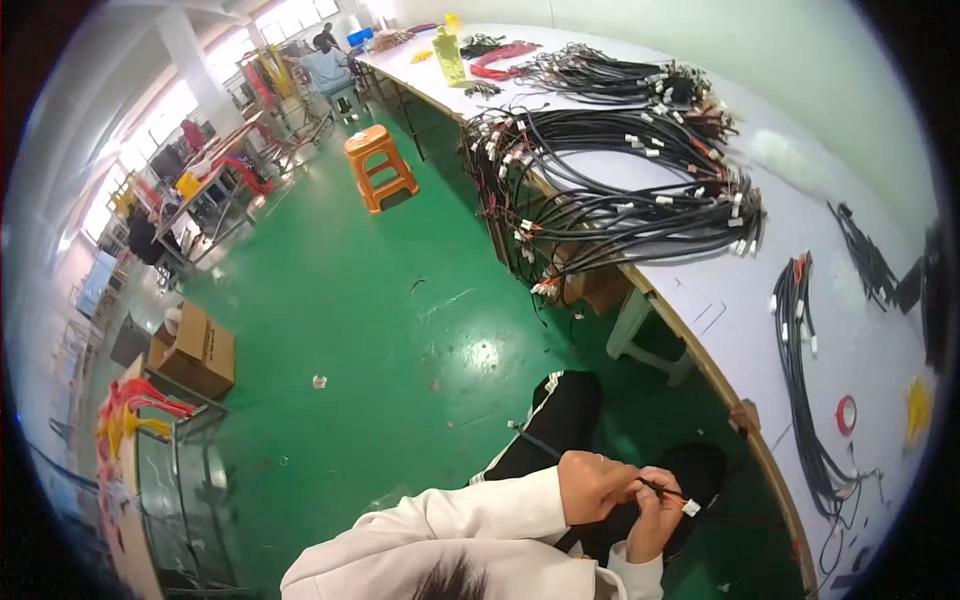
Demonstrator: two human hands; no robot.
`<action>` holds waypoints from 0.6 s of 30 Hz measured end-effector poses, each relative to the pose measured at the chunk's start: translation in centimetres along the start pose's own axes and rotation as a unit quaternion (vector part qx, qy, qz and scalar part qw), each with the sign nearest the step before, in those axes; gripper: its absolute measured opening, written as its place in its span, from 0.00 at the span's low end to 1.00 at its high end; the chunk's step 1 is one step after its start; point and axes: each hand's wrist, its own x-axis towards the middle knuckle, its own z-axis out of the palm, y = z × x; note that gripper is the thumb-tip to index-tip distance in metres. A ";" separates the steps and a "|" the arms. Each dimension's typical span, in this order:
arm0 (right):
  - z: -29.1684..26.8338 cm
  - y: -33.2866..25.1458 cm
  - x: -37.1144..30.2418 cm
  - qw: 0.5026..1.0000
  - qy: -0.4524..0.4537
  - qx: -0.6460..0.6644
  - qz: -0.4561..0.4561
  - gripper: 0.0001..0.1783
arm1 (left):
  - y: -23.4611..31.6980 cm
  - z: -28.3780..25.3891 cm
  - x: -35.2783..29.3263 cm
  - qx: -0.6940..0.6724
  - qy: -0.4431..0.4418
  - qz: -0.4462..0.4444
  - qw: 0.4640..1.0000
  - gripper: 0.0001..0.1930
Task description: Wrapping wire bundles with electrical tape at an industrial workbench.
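Over my lap, my left hand [594,488] is closed round a thin black cable, with its fingers at the cable's front part. My right hand [652,520] pinches the same cable just beside it. From between the fingers, short orange and black wires run out to a white connector [691,508]. A dark cable length [538,440] with a small pale tip sticks out behind my left hand, above my leg; it looks like the same cable, but my hand hides the join.
A long white table [690,290] curves along my right. It bears heaped black cable bundles [640,215], a separate cable bundle [793,350], a red tape roll [846,414] and a yellow-green container [449,55]. An orange stool [381,168] and a cardboard box [205,350] stand on the green floor. People sit farther off.
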 end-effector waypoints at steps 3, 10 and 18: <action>2.2 -0.1 -0.4 0.998 0.017 -0.052 0.044 0.06 | -1.1 -1.0 -1.0 0.037 0.028 -0.001 0.999 0.04; -0.4 -6.0 -2.3 0.939 -0.341 0.024 0.036 0.05 | -11.6 -1.8 -0.1 0.109 0.102 -0.217 0.965 0.06; -1.7 -10.3 13.2 0.759 0.069 -0.495 -0.418 0.04 | -8.3 -11.8 2.1 -0.471 0.063 -0.315 0.822 0.15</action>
